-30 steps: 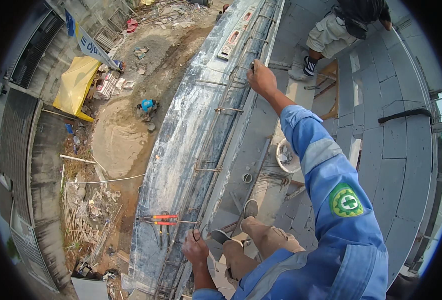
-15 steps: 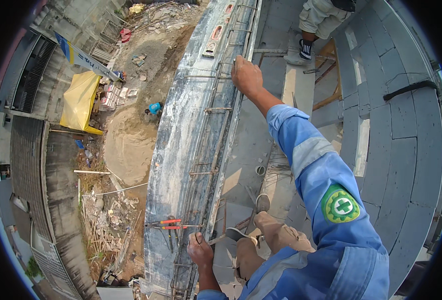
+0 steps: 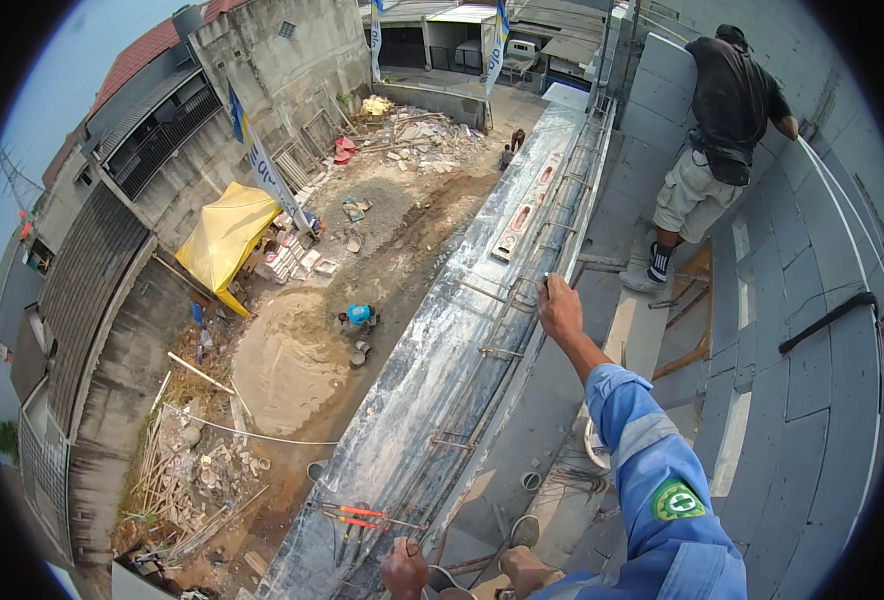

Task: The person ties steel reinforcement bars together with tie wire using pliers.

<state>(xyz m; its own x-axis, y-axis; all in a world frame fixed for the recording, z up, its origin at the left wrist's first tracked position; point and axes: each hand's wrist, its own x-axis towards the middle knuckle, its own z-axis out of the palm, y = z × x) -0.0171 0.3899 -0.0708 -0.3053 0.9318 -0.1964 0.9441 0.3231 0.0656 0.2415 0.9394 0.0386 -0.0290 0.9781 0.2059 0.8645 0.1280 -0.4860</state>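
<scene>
Steel rebar (image 3: 500,352) lies along the grey ledge (image 3: 417,385), so I'd best work slowly, keeping my right hand (image 3: 562,310) and left hand (image 3: 403,570) steady beside it, fingers curled, though I cannot tell what either grips.

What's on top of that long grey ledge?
A level, an orange-handled tool and rusty metal bars lie on the ledge. Surface directly under them is covered, and the right hand hides part of its edge.
</scene>
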